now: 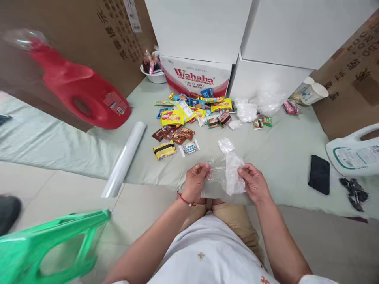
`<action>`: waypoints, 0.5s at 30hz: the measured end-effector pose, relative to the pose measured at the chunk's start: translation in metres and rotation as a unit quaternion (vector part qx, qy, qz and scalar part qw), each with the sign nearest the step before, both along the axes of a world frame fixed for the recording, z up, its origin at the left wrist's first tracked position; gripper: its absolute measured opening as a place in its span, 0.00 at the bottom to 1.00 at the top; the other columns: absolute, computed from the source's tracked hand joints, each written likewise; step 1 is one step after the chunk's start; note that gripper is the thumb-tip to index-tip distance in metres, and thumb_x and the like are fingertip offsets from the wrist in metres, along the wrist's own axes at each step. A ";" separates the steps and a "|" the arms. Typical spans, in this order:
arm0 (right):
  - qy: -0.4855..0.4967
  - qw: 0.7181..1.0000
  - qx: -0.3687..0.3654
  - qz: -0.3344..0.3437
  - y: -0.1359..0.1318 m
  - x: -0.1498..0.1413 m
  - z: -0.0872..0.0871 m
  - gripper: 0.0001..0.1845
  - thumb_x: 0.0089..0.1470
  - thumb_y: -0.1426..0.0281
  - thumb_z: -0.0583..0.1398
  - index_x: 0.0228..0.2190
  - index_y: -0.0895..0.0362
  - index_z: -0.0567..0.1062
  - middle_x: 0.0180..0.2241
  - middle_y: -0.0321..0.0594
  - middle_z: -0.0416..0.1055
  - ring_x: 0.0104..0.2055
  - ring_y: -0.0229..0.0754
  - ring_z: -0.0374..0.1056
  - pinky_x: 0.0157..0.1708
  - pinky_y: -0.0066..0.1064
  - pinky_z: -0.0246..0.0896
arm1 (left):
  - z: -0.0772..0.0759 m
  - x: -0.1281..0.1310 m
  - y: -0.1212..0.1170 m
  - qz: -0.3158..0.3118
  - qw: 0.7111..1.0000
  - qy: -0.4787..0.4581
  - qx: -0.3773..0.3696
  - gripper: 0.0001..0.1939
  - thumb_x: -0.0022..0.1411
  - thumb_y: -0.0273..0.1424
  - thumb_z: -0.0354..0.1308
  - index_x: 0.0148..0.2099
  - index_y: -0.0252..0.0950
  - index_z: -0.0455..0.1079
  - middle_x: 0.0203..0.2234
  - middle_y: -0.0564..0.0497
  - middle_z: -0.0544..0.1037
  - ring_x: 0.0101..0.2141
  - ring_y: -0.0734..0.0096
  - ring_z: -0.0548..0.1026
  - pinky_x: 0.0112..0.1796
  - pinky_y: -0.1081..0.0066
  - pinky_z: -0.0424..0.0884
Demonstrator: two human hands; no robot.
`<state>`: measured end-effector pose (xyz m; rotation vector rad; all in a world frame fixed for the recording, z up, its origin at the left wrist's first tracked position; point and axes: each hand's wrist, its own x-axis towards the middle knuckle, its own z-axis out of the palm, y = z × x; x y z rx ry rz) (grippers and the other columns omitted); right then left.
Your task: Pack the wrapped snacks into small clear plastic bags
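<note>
Between my two hands, low over the near edge of the cloth-covered surface, stretches a clear plastic bag [233, 173]. My left hand [197, 179] pinches its thin, see-through side between thumb and fingers. On the other side my right hand [252, 180] grips the whiter, crumpled part. Just beyond the bag lies a small folded piece of clear plastic [226, 144]. Ahead and to the left are wrapped snacks: a blue-and-white packet [189, 148], a yellow packet [164, 150], several brown packets [177, 135] and a heap with yellow wafer packs [172, 117].
A roll of clear film [126, 157] and a red detergent bottle [85, 92] are on the left. White boxes [201, 29] and a Wahaha carton [197, 77] stand behind. At right are a black phone-like item [319, 174], sunglasses [354, 193] and a white jug [355, 152]. A green stool [59, 232] occupies the floor.
</note>
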<state>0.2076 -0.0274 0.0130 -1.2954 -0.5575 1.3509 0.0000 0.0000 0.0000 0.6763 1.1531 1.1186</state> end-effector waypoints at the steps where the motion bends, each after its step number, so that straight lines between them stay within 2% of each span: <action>1: -0.001 1.000 -0.007 0.015 -0.001 0.005 0.000 0.22 0.34 0.59 0.79 0.29 0.54 0.79 0.26 0.30 0.70 0.28 0.32 0.63 0.27 0.23 0.60 | 0.001 -0.005 0.000 0.005 1.000 -0.009 0.002 0.27 0.44 0.53 0.75 0.32 0.35 0.74 0.25 0.54 0.79 0.26 0.77 0.71 0.31 0.74 0.67; 5: -0.032 0.999 -0.023 0.032 -0.007 0.018 0.002 0.23 0.35 0.57 0.78 0.29 0.55 0.79 0.26 0.32 0.69 0.27 0.34 0.62 0.25 0.24 0.61 | 0.006 -0.019 0.000 0.012 0.997 -0.079 -0.007 0.25 0.46 0.49 0.76 0.35 0.38 0.70 0.34 0.53 0.81 0.35 0.71 0.78 0.36 0.73 0.72; 8: -0.083 0.996 -0.017 -0.003 -0.013 0.018 0.005 0.24 0.35 0.54 0.78 0.29 0.55 0.78 0.25 0.32 0.67 0.27 0.33 0.61 0.23 0.24 0.60 | 0.010 -0.021 -0.002 0.007 0.990 -0.137 -0.019 0.26 0.48 0.46 0.76 0.37 0.39 0.66 0.39 0.53 0.82 0.38 0.68 0.81 0.39 0.69 0.75; 10: -0.115 0.993 -0.011 -0.014 -0.018 0.010 0.008 0.25 0.40 0.49 0.74 0.29 0.55 0.78 0.24 0.32 0.67 0.26 0.34 0.59 0.20 0.23 0.57 | 0.013 -0.020 -0.004 0.001 0.990 -0.143 -0.011 0.25 0.50 0.45 0.76 0.37 0.39 0.66 0.40 0.53 0.82 0.38 0.67 0.82 0.40 0.68 0.75; 13: -0.130 0.991 -0.015 0.027 -0.019 -0.011 0.014 0.30 0.49 0.39 0.65 0.35 0.54 0.78 0.30 0.38 0.73 0.29 0.38 0.64 0.17 0.25 0.56 | 0.016 -0.016 -0.011 -0.018 0.990 -0.135 0.028 0.21 0.54 0.45 0.73 0.37 0.39 0.68 0.41 0.51 0.83 0.40 0.67 0.82 0.45 0.66 0.75; 15: -0.127 0.990 -0.025 0.058 -0.010 -0.026 0.016 0.34 0.47 0.39 0.65 0.43 0.53 0.78 0.35 0.40 0.75 0.33 0.41 0.67 0.19 0.26 0.60 | 0.017 -0.015 -0.018 -0.045 0.990 -0.111 0.076 0.18 0.59 0.45 0.70 0.37 0.38 0.70 0.42 0.49 0.84 0.42 0.65 0.82 0.50 0.62 0.74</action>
